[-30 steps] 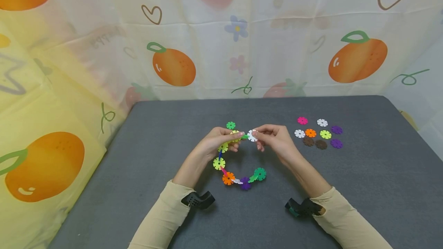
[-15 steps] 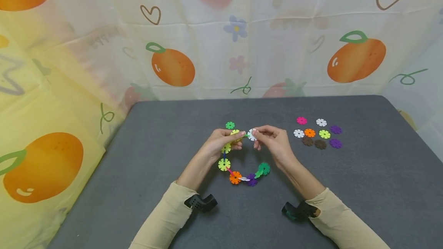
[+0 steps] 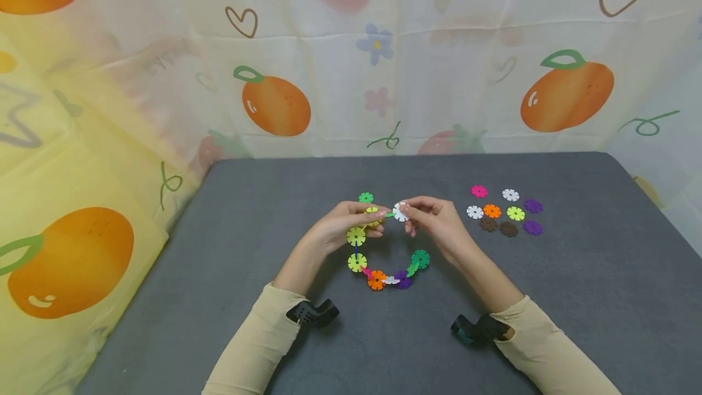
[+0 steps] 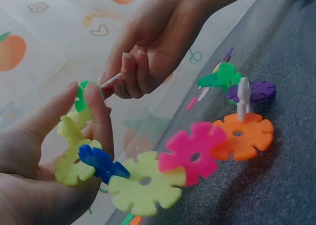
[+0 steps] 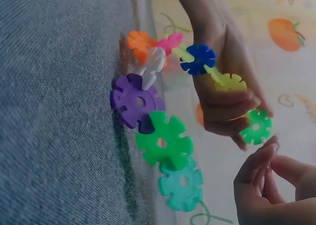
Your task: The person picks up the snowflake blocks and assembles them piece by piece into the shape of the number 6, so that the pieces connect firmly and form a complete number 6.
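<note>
Chain [image 3: 357, 264] seems light, stiff, best held edgewise; left hand [image 3: 341, 225] pinches a green disc [image 5: 260, 120], right hand [image 3: 440, 225] a white disc [image 3: 398, 213].

In the head view, the lower part of the chain [image 3: 357, 263] is now seen shifted to the right, compared with one second ago. The dark green disc [image 3: 420, 259] at its end and the purple disc [image 3: 403, 280] are also found higher, and the orange disc [image 3: 376, 280] is only slightly raised.
</note>
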`<state>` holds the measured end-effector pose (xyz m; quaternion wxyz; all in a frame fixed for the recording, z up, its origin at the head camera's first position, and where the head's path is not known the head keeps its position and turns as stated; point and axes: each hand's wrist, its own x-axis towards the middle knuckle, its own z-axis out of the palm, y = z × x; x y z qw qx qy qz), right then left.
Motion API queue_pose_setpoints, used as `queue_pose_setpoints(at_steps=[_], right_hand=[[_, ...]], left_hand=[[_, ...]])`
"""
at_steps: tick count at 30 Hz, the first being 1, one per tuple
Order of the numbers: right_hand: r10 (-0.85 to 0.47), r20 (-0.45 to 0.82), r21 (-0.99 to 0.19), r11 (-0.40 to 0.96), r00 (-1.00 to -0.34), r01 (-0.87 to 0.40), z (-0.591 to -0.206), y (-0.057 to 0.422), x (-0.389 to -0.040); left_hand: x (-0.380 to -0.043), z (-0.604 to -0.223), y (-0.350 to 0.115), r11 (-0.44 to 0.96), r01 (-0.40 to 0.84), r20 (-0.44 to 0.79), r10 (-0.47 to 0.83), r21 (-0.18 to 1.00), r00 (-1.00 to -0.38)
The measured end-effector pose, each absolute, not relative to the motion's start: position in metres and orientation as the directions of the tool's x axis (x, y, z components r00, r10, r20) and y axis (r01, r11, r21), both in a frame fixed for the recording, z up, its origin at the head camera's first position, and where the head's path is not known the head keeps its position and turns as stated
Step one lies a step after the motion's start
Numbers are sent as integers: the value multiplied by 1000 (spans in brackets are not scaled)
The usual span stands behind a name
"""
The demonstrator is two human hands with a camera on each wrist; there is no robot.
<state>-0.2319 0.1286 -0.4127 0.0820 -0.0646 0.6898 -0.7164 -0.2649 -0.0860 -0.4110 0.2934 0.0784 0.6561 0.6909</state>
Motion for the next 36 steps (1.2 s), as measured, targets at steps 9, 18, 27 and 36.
queue_pose_setpoints(at_steps=[9, 18, 27, 36], right_hand=[[-227, -16, -998, -48, -974, 28, -414, 131, -232], [-264, -24, -998, -50, -964, 39, -415, 131, -231], [-280, -43, -983, -161, -959, 91, -419, 130, -231], [-245, -5, -993, -116, -969, 35, -417, 126, -230]], left_hand=[[-267, -417, -84, 41, -326, -306, 468, 945, -829], [-265, -420, -81, 65, -289, -287, 450, 955, -846], [-263, -419, -79, 102, -196, -221, 449, 975, -866], [-258, -408, -82, 111, -128, -166, 463, 986, -871]])
